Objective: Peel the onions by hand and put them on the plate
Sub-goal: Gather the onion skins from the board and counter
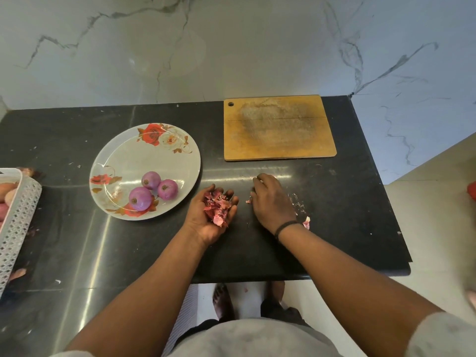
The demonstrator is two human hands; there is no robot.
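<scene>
Three peeled purple onions point(152, 189) lie together on the near right part of a white flowered plate point(121, 161) on the black counter. Just right of the plate, my left hand point(210, 222) is turned palm up and cupped around a heap of pink onion skins point(217, 207). My right hand point(270, 199) rests palm down on the counter beside it, fingers curled and touching the surface near small skin scraps point(306, 222). I cannot tell whether its fingers pinch a scrap.
A worn wooden cutting board point(278, 127) lies at the back right. A white perforated basket point(15, 215) with unpeeled onions sits at the left edge. The counter's right and front edges point(396, 253) drop to the floor.
</scene>
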